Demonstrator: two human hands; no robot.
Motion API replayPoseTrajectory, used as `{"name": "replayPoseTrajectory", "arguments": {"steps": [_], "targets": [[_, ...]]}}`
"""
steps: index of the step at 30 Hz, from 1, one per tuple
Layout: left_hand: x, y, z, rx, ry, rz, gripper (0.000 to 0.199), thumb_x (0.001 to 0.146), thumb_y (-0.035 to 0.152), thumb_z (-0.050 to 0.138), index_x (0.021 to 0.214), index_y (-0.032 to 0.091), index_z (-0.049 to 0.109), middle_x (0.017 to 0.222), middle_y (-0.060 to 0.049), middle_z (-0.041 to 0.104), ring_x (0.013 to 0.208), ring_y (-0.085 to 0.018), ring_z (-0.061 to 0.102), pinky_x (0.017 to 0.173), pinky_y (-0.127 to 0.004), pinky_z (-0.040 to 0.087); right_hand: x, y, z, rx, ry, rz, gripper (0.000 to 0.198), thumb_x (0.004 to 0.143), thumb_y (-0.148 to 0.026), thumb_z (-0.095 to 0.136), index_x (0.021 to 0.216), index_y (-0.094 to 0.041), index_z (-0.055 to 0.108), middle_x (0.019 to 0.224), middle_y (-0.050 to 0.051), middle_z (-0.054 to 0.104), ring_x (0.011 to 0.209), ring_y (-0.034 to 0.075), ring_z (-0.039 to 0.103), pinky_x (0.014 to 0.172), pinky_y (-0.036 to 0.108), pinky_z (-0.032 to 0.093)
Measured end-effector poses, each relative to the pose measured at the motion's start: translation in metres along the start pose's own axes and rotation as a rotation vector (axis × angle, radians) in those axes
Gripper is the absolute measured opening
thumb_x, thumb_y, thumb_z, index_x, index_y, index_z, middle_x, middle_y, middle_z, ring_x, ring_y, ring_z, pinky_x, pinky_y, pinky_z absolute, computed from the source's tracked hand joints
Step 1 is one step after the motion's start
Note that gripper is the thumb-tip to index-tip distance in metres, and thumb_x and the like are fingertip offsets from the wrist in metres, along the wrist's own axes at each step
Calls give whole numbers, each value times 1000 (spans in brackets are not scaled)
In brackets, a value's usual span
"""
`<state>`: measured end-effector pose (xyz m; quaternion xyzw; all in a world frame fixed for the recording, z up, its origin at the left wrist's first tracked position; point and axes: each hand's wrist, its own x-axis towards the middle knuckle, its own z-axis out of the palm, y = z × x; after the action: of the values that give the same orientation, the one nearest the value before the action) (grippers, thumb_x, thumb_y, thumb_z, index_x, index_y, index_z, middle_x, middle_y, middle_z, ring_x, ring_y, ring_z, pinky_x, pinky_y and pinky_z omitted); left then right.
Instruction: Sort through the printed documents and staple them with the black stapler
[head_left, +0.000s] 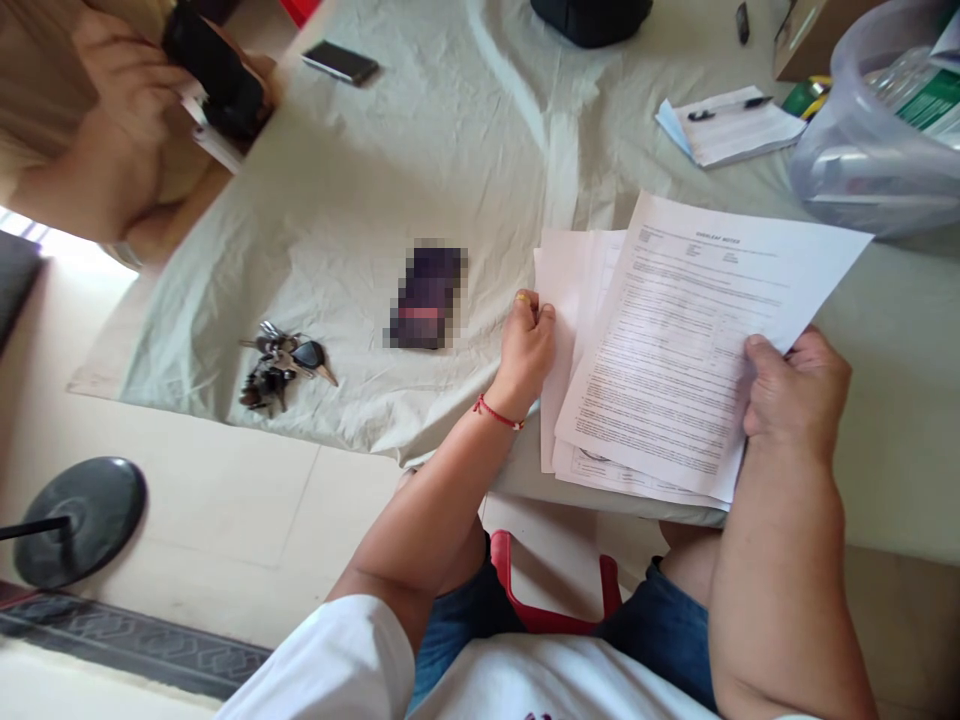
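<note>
My right hand (pixel 799 390) pinches the right edge of a printed sheet (pixel 667 350), thumb on top and fingers beneath. This sheet is tilted and lies over more papers (pixel 559 370), which fan out on its left side. At their left edge my left hand (pixel 529 345) is closed, with the thumb and fingers pinching the paper there. A red string bracelet circles the left wrist. The lower sheets are mostly hidden under the top one. To the left of my left hand lies a phone (pixel 426 298), its screen blurred out in blocks.
A bunch of keys (pixel 281 368) lies near the left table edge. Farther back are another phone (pixel 340 63), a black case (pixel 592 20), a notepad (pixel 727 135) with a pen, and a translucent bin (pixel 832 160). Another person's hands (pixel 139 80) hold a dark device at upper left.
</note>
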<state>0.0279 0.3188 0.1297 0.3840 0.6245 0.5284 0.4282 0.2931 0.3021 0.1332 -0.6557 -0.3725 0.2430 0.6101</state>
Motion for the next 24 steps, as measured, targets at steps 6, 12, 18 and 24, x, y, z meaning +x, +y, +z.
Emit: {"name": "replayPoseTrajectory", "arguments": {"steps": [6, 12, 18, 24], "targets": [[1, 0, -1, 26, -14, -33, 20, 101, 13, 56, 89, 24, 45, 85, 1, 48, 83, -16, 51, 84, -31, 46, 0, 0, 0, 23, 1, -6, 30, 65, -23, 79, 95, -20, 83, 94, 3, 83, 84, 22, 77, 91, 45, 63], [-2, 7, 1, -79, -78, -85, 18, 94, 6, 51, 95, 24, 47, 92, 0, 57, 83, -14, 55, 77, -27, 45, 3, 3, -2, 28, 1, -33, 28, 67, -24, 79, 95, -19, 82, 94, 3, 81, 87, 23, 78, 96, 46, 63], [-6, 12, -1, -177, -112, -159, 38, 89, 6, 58, 119, 28, 52, 79, 4, 55, 62, -14, 51, 67, -28, 46, 2, -5, -2, 131, 26, 7, 30, 62, -21, 82, 92, -20, 82, 93, 2, 81, 90, 24, 78, 100, 51, 63], [-6, 13, -2, -158, -84, -112, 69, 88, 8, 62, 149, 34, 43, 79, 5, 60, 57, -12, 52, 66, -28, 49, 3, -15, -7, 351, -20, 189, 41, 56, -15, 82, 97, -21, 82, 103, 3, 81, 103, 24, 77, 107, 50, 62]]}}
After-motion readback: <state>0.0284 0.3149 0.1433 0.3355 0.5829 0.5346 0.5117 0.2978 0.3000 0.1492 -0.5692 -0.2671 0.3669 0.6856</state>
